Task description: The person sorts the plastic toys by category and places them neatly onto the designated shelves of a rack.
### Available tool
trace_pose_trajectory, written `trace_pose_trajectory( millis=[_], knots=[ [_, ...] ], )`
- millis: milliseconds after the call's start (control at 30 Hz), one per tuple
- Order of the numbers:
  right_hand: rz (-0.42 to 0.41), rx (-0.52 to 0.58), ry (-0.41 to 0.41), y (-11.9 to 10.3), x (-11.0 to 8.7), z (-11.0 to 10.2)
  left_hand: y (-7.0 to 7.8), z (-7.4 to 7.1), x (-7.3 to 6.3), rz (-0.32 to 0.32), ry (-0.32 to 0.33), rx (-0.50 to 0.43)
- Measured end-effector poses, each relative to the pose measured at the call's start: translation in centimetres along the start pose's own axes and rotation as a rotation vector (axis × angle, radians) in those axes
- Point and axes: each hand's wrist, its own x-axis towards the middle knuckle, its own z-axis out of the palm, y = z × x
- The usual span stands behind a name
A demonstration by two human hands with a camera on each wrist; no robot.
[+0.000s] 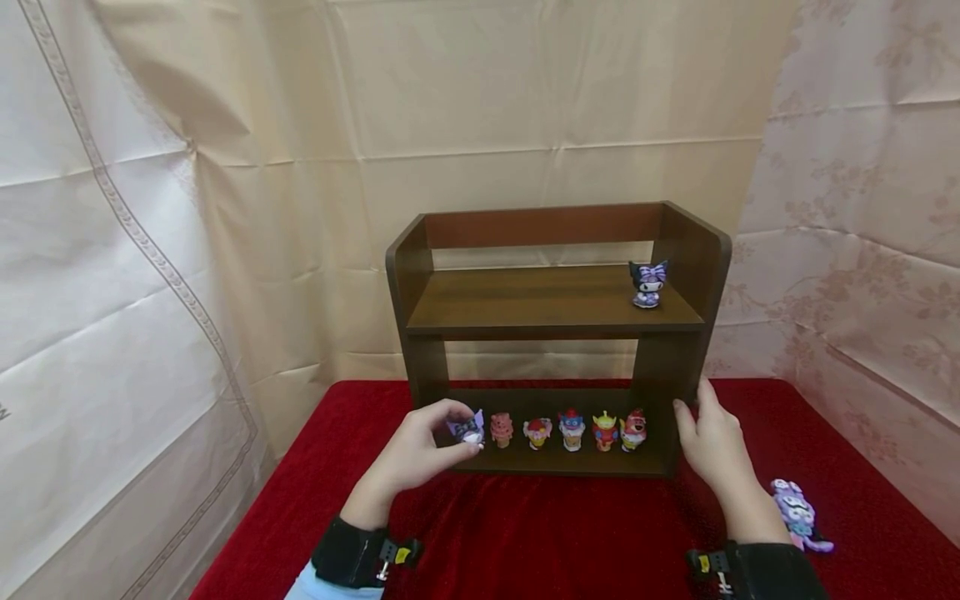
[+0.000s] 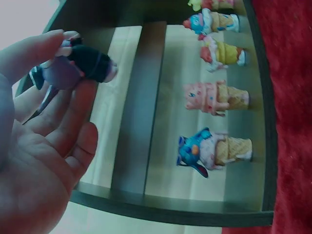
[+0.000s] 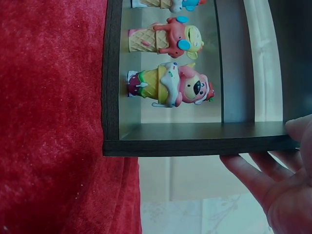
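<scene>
In the head view my left hand [image 1: 422, 446] pinches a small purple-and-black figurine [image 1: 467, 430] in front of the lower shelf's left end. The left wrist view shows that figurine [image 2: 78, 66] between thumb and fingers, clear of the shelf board. My right hand [image 3: 287, 180] grips the right side panel [image 3: 209, 145] of a dark brown two-tier shelf [image 1: 555, 331], thumb inside and fingers outside. Several ice-cream-cone figurines stand in a row on the lower tier, among them a pink one [image 1: 502, 429] and a blue long-eared one [image 2: 214, 150], which my left hand hides in the head view.
On the upper tier, at the right, stands a purple figurine with black ears [image 1: 648, 284]. A lilac figurine [image 1: 799, 514] lies on the red cloth [image 1: 555, 533] beside my right forearm. Pale curtains [image 1: 525, 100] hang behind the shelf.
</scene>
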Motion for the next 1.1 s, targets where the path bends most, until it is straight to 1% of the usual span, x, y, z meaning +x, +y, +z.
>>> trace_pose_trajectory(
  millis=[267, 467, 567, 700, 800, 967, 1100],
  knots=[
    [0.000, -0.003, 0.000, 0.0, -0.1, 0.0, 1.4, 0.2, 0.0, 0.101, 0.159, -0.099],
    [-0.002, -0.009, 0.003, 0.0, -0.1, 0.0, 3.0, 0.2, 0.2, 0.127, 0.271, -0.198],
    [-0.002, -0.010, 0.005, 0.0, -0.1, 0.0, 3.8, 0.4, 0.5, 0.143, 0.306, -0.230],
    [-0.004, -0.008, 0.002, 0.1, -0.1, 0.0, 4.7, 0.8, 1.2, 0.164, 0.314, -0.235],
    [-0.007, -0.007, 0.004, 0.1, -0.1, 0.0, 5.6, 0.9, 2.1, 0.187, 0.309, -0.211],
    [-0.029, -0.016, 0.034, 0.2, 0.0, 0.1, 7.1, 0.6, 4.1, 0.264, 0.309, -0.162],
    [-0.036, -0.021, 0.046, 0.1, 0.0, 0.1, 8.2, 0.4, 5.9, 0.331, 0.302, -0.149]
  ],
)
